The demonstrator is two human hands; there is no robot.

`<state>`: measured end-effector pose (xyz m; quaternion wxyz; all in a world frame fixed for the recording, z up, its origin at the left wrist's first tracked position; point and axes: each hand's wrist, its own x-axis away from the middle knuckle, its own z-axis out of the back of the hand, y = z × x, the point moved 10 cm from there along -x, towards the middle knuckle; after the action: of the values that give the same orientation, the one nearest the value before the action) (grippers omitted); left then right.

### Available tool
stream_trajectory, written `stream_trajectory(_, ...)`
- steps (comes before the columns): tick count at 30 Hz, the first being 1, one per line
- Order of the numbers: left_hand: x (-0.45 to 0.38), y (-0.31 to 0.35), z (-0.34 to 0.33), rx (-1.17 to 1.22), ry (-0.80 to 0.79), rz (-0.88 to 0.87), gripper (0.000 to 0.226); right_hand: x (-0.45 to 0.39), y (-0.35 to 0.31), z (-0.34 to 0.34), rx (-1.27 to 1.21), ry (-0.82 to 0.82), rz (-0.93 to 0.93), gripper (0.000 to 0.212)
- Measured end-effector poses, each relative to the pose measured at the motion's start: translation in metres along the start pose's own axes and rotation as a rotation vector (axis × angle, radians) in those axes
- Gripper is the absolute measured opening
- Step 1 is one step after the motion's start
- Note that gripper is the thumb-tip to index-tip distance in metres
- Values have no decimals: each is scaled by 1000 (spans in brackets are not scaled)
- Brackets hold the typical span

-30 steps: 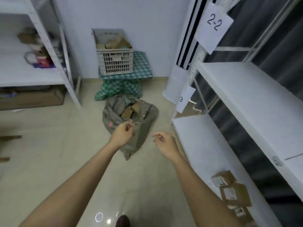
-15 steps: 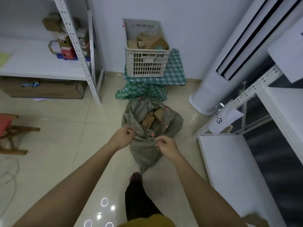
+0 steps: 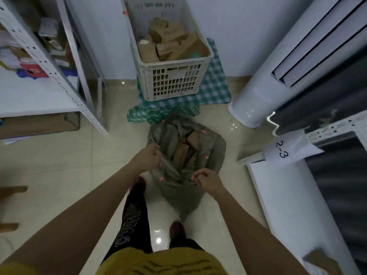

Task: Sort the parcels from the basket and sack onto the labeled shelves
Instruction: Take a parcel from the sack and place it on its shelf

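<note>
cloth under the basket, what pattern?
Green and white check, on the cloth under the basket; head view.

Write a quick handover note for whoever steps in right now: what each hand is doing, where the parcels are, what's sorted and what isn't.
Left hand: grips the left rim of the grey sack.
Right hand: pinches the near rim of the sack, holding its mouth open.
Sack: on the floor in front of the feet, brown parcels visible inside.
Basket: on the checked cloth behind the sack, full of parcels.
Done: one parcel lies on the right-hand shelf under the 2-3 label.
Left: empty the sack and basket onto the labeled shelves. No parcel is in hand yet.
</note>
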<state>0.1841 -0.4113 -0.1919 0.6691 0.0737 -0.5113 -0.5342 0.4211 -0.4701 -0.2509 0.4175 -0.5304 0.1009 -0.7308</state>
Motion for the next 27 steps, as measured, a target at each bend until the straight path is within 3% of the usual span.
stream_trajectory(7,-130,1,24,-237,-222,-51,37,-75,-17,-27,-58,105,-173,17)
stream_trajectory(14,-233,-46,-19,-381,-364,-49,30,-171,-14,-62,25,93,-224,24)
stream_trajectory(18,-292,-87,-56,-473,-379,-44,35,-248,16,-95,253,29,-212,24)
stream_trajectory(23,-362,-137,-112,-528,-353,-110,34,-327,78,-138,279,40,-237,25)
stream_trajectory(27,-413,-186,-172,-658,-365,-195,36,-387,140,-180,425,-41,-228,40)
